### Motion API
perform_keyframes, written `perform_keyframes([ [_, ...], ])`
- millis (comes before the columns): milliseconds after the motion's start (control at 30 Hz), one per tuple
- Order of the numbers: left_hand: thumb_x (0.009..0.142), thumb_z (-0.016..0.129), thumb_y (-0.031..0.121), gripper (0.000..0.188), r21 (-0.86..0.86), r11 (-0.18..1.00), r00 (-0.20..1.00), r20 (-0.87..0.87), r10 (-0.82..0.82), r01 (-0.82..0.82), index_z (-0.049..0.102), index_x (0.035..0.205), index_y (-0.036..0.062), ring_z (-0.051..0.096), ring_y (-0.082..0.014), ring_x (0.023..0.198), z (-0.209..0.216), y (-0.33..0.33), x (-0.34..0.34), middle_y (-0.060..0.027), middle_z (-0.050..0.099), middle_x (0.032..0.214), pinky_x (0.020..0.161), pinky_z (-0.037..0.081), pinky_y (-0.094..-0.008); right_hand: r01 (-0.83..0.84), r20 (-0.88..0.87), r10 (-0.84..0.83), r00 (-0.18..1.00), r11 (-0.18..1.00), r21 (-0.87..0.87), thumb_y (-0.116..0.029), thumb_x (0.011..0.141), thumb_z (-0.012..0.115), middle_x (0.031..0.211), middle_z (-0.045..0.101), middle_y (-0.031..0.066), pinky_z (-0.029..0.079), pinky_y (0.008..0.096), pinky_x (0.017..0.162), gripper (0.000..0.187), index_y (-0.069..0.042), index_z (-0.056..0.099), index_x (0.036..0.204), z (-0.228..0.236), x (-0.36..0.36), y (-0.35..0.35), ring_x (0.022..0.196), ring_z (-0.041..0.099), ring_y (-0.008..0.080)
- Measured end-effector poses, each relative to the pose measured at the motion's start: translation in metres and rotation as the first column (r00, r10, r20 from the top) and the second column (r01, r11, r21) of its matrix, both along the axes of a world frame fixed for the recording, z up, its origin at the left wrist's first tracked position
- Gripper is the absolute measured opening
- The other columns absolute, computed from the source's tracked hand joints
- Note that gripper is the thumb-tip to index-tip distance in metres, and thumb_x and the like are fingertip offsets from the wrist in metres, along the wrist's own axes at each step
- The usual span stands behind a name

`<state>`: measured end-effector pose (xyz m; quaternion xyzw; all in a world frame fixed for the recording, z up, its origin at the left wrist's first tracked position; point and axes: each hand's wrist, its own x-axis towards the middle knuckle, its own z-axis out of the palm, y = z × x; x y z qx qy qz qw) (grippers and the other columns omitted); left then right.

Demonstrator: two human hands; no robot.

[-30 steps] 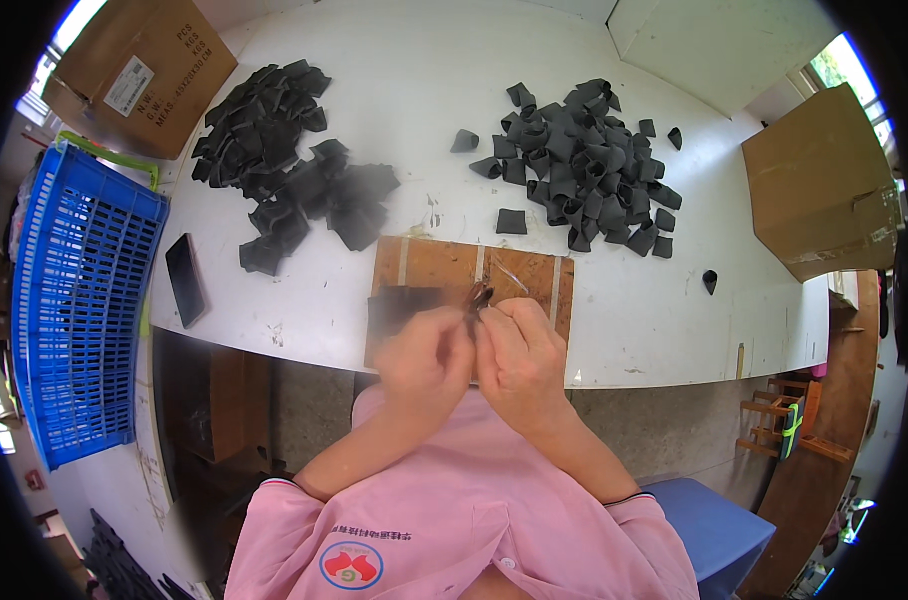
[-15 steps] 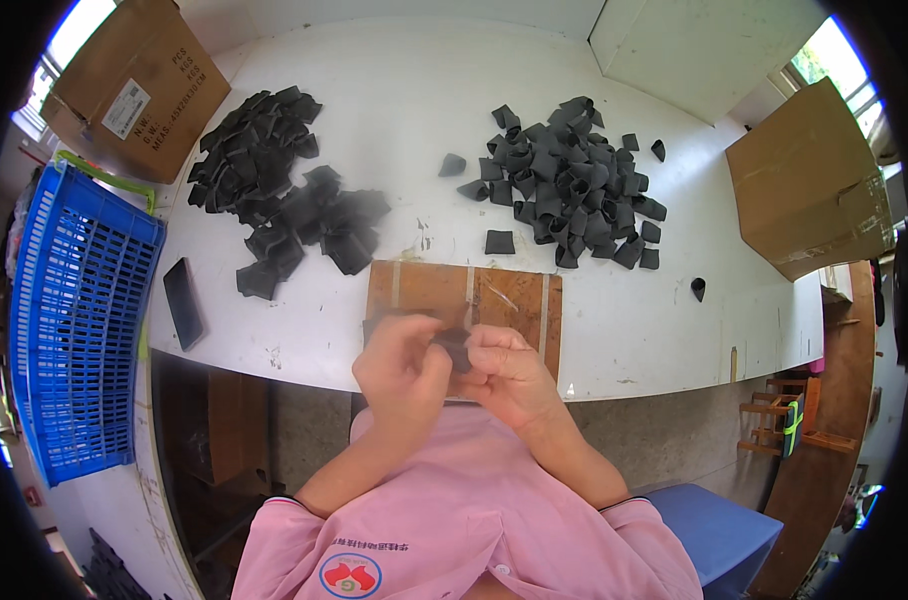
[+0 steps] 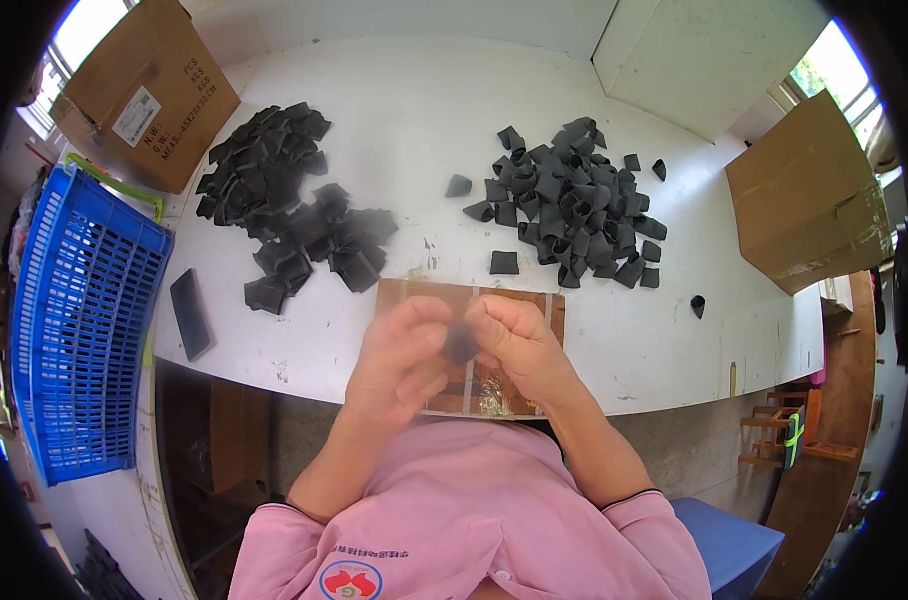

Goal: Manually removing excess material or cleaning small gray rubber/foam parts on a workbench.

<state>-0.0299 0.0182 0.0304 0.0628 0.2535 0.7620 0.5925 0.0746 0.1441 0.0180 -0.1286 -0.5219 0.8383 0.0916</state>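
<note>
Above the brown wooden board (image 3: pixel 426 292), a small black fabric piece (image 3: pixel 461 343) is between my two hands, its shape blurred. My right hand (image 3: pixel 519 340) pinches it from the right with thumb and curled forefinger. My left hand (image 3: pixel 399 350), smeared by motion, has its bent fingertips against the piece's left side. On the left of the table lies a heap of flat black pieces (image 3: pixel 264 160), with looser ones (image 3: pixel 324 235) nearer to me. To the right is a pile of folded, loop-like black pieces (image 3: pixel 574 200). One single square piece (image 3: pixel 504 262) rests just beyond the board.
A blue plastic basket (image 3: pixel 89 330) and a dark phone (image 3: pixel 190 314) are at the left. Cardboard boxes stand at the far left (image 3: pixel 149 95) and at the right (image 3: pixel 809 190) of the white table (image 3: pixel 664 340). A blue stool (image 3: pixel 729 545) is below, right.
My hands have tilted upward around the black piece, and the left fingers have loosened and spread somewhat. The whole view has shifted slightly, so the table appears lower. The piles look the same.
</note>
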Motion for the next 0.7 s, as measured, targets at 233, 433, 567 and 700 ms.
perform_keyframes([
  [233, 0.081, 0.053, 0.004, 0.021, 0.088, 0.983, 0.93, -0.318, 0.183, -0.163, 0.048, 0.101, 0.0029, 0.034, -0.003, 0.041, 0.008, 0.008, 0.012, 0.0003, 0.049, 0.064, 0.038, 0.026, -0.0174, 0.202, -0.124, -0.166, 0.978, 0.901, 0.384, -0.02, 0.088, 0.05, 0.061, 0.042, -0.0054, 0.032, 0.0194, 0.049, 0.022, -0.005, 0.05, 0.073, 0.019, 0.003, -0.002, 0.056, 0.037, 0.0037],
  [433, 0.08, 0.05, 0.001, 0.02, 0.088, 0.963, 0.792, -0.552, 0.259, -0.253, 0.048, 0.1, 0.0011, 0.035, -0.0017, 0.043, 0.002, 0.01, 0.015, 0.0006, 0.049, 0.065, 0.037, 0.025, -0.0164, 0.047, -0.049, -0.034, 0.998, 0.959, 0.279, -0.017, 0.087, 0.052, 0.066, 0.047, -0.0012, 0.035, 0.0221, 0.052, 0.019, -0.002, 0.052, 0.075, -0.002, 0.0, 0.005, 0.06, 0.04, 0.0064],
  [567, 0.08, 0.048, 0.0, 0.024, 0.048, 0.886, 0.522, -0.793, 0.315, -0.462, 0.049, 0.104, -0.0023, 0.05, -0.0104, 0.063, -0.001, 0.011, 0.022, -0.0051, 0.054, 0.077, 0.057, 0.041, -0.022, 0.259, -0.215, -0.154, 0.964, 0.725, 0.638, -0.016, 0.084, 0.055, 0.068, 0.049, 0.0034, 0.036, 0.0246, 0.05, 0.018, -0.001, 0.052, 0.076, -0.003, -0.006, 0.009, 0.058, 0.044, 0.0115],
  [700, 0.079, 0.052, 0.0, 0.028, 0.284, 0.855, 0.104, -0.927, 0.361, -0.433, 0.052, 0.107, -0.0038, 0.053, -0.017, 0.087, 0.009, 0.014, 0.014, -0.011, 0.056, 0.094, 0.079, 0.041, -0.0274, 0.404, -0.269, -0.308, 0.912, 0.581, 0.706, -0.016, 0.08, 0.059, 0.074, 0.051, 0.0085, 0.04, 0.026, 0.052, 0.016, 0.0, 0.054, 0.082, 0.009, 0.005, 0.0, 0.061, 0.05, 0.0163],
])
